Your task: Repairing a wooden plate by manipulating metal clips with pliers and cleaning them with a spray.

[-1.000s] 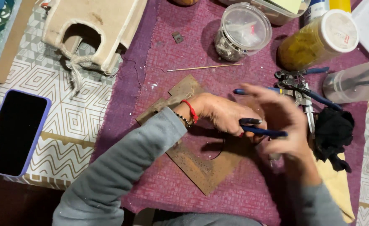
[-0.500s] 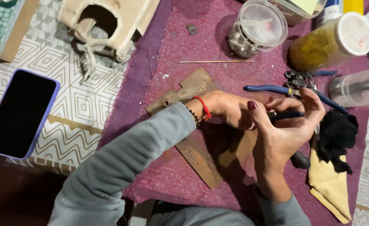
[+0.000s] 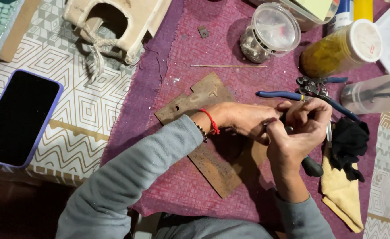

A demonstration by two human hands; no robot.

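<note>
two hands bunched up mid-cloth on the purple cloth (image 3: pixel 168 88), over the rusty metal plate (image 3: pixel 212 163). left hand (image 3: pixel 243 118) and right hand (image 3: pixel 299 132) both curled tight, pinching something small between fingertips, can't tell what. blue pliers (image 3: pixel 292 95) lying just beyond, toward the far right corner.

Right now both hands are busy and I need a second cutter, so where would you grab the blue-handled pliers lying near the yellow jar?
Take the blue-handled pliers by the long left handle, coming from above. That handle lies flat on the purple cloth with bare cloth around it, while the jaw end sits crowded between the yellow jar and the clear tube.
</note>
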